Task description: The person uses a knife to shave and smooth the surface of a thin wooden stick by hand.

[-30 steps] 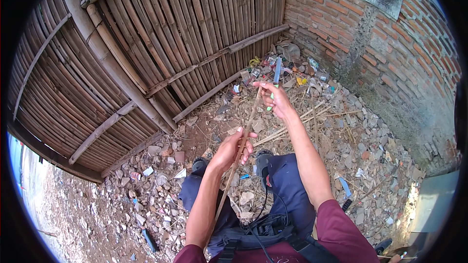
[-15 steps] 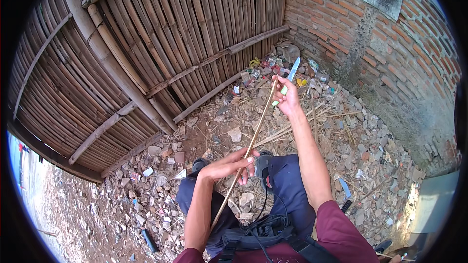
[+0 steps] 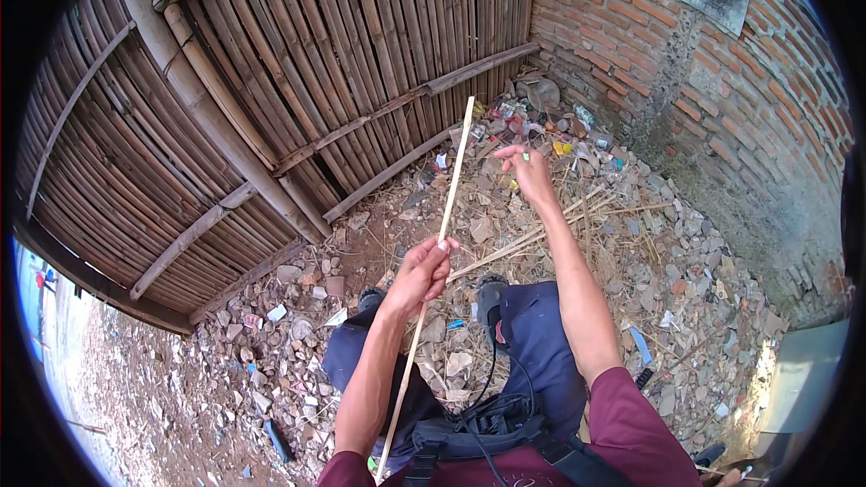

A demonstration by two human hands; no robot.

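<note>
Both hands are out in front of us here: our left hand (image 3: 422,268) is closed in a fist around a long thin bamboo strip (image 3: 439,248), gripping it about midway, while our right hand (image 3: 526,171) is stretched further forward, past the top of the strip and a bit to its right, with the fingers loosely curled. Can't really tell if the right hand has anything in it; there's maybe a tiny green speck by the fingers, but it's too small to call. The strip itself is pale, straight and slim, running from down by our left elbow up past the fist, with its top end standing free just left of the right hand and not touching it. As for progress, we'd guess we're mid-job: one strip is in hand, and more loose strips (image 3: 541,234) lie on the ground below the right forearm, so there's likely plenty left to go through. Beyond both hands is a bamboo fence (image 3: 298,81), a brick wall (image 3: 686,72) off to the right, and rubble (image 3: 686,280) and litter underfoot.
</note>
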